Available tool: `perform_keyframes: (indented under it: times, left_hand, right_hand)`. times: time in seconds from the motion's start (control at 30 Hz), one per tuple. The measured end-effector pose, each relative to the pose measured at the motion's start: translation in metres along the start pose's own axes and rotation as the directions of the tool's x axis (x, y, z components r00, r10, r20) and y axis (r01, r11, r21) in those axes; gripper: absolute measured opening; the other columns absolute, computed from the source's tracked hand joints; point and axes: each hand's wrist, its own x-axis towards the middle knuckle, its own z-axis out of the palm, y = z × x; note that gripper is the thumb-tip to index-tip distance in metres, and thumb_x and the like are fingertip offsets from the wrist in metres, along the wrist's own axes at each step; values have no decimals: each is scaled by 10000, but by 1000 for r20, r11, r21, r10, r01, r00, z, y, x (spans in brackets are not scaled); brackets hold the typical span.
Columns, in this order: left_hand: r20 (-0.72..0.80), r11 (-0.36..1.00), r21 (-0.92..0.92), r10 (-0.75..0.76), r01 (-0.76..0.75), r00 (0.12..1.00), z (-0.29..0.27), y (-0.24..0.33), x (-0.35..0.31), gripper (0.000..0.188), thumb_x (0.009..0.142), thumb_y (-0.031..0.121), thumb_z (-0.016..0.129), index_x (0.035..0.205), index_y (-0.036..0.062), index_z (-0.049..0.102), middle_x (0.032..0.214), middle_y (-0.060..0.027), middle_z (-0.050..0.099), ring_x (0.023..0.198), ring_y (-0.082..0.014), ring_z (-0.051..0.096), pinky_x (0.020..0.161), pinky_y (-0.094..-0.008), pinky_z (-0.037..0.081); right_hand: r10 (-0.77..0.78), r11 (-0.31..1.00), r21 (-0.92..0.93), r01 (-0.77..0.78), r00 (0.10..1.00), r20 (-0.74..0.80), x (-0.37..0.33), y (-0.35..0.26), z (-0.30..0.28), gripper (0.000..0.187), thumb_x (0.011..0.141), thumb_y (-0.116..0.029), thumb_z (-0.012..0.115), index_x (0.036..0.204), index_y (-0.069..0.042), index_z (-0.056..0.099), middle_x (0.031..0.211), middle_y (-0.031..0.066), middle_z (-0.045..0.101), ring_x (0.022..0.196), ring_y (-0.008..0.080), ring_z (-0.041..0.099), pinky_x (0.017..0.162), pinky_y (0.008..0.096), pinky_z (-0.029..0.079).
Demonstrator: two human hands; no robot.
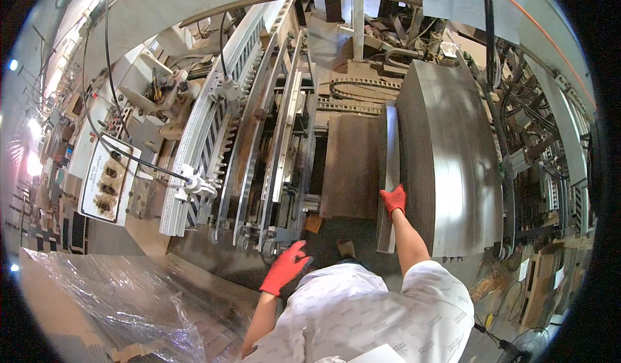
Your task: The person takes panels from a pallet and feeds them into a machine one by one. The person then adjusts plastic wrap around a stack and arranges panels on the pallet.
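My right hand (393, 200), in a red glove, grips the near part of a long, narrow metal panel (392, 136). Just right of that panel stands a tall stack of grey metal sheets (456, 156). On the other side of my body, my left hand (283, 271), also gloved in red, hangs in the air with its fingers apart. It holds nothing that I can see and is nearest to the lower end of the machine's metal rails (275, 143). A flat brown board (350, 165) lies left of the narrow panel.
A white toothed machine beam (207, 130) runs along the left, beside a control box (108, 180) with several knobs. Clear plastic wrap (123, 292) covers a stack at the lower left. Cable chain (362, 88) lies at the back. Black cables (490, 33) hang at the right.
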Motion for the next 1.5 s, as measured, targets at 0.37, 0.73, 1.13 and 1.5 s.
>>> perform_keyframes:
  times: [0.37, 0.73, 1.13, 1.5]
  left_hand:
    - [-741, 975, -213, -124, -56, 660, -80, -1, -124, 476, 939, 51, 653, 1392, 53, 504, 1236, -74, 625, 1088, -149, 613, 938, -314, 480]
    - [-362, 871, 79, 479, 486, -800, -315, 66, -379, 562, 800, 222, 790, 1256, 43, 513, 1229, -165, 564, 1167, -325, 499, 985, -437, 400]
    - [-174, 996, 41, 83, 77, -981, -389, 2, -487, 787, 787, 218, 762, 1418, 106, 306, 1372, -229, 382, 1268, -346, 386, 1067, -496, 341]
    - [-662, 932, 333, 341, 145, -667, -236, 102, -395, 405, 909, 174, 655, 1258, -23, 592, 1115, -111, 628, 1002, -235, 624, 930, -352, 496]
  right_hand:
    - [-518, 850, 175, 497, 850, 102, -75, -8, 99, 660, 815, -180, 742, 1392, 26, 497, 1409, 213, 528, 1312, 362, 488, 1110, 444, 379]
    - [-992, -123, 558, 821, -77, -105, -281, -217, 108, 405, 935, -133, 597, 1307, 14, 539, 1283, 205, 550, 1184, 390, 513, 1025, 490, 393]
    - [-983, 63, 761, 646, -92, 159, -305, -231, 159, 424, 881, -89, 581, 1285, 31, 531, 1178, 186, 572, 1066, 348, 565, 942, 418, 457]
    - [-993, 39, 788, 614, -66, 101, -334, -240, 118, 304, 845, -43, 633, 1147, -6, 622, 973, 129, 623, 870, 249, 616, 783, 342, 495]
